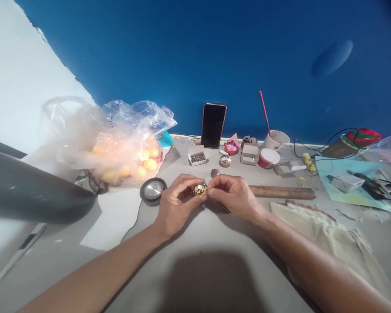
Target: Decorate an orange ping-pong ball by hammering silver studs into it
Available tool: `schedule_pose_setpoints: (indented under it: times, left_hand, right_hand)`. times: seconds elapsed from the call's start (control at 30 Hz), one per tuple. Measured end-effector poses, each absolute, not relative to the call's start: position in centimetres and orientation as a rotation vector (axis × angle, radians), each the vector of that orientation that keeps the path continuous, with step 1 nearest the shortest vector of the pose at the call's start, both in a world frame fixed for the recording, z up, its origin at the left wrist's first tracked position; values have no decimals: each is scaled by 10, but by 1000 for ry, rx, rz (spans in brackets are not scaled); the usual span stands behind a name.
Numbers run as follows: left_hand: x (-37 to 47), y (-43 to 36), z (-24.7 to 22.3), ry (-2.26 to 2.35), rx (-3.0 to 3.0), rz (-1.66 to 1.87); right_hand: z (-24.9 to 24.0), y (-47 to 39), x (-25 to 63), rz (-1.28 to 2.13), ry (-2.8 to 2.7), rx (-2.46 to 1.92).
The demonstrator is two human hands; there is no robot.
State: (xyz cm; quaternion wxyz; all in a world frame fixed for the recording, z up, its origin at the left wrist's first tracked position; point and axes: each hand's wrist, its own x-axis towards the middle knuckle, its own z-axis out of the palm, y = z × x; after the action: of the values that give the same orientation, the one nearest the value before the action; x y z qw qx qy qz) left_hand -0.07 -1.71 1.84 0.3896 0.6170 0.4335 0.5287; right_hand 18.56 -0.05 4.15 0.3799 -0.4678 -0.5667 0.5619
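Near the middle of the grey table [189, 269], my left hand [180, 201] pinches a small, round, gold and dark patterned piece [200, 189] between thumb and fingers. My right hand [232, 194] is closed, its thumb and fingertips pressed together at the right side of that piece; what they hold, if anything, is too small to make out. A hammer lies behind and under my right hand, with its metal head [215, 173] and wooden handle [283, 192] showing. A black ring-shaped base with a silver centre [153, 190] stands left of my left hand.
Behind my hands are a small box of metal bits [197, 157], a shiny round piece [224, 161], an upright phone [213, 125] and a cup [276, 140]. Plastic bags [127, 152] sit at left; a cloth [329, 234] and a blue sheet [332, 167] lie at right.
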Motion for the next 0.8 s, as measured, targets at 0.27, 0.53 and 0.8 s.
schedule_pose_setpoints:
  times: [0.27, 0.53, 0.8]
  left_hand:
    - [2, -21, 23, 1084, 1592, 1408]
    - [3, -25, 20, 1054, 1662, 1450]
    - [4, -26, 29, 1021, 1257, 1235]
  right_hand:
    - [53, -9, 179, 1346, -1472, -1215]
    - [48, -10, 177, 1284, -1497, -1245]
    - [46, 4, 189, 1193, -1432, -1228]
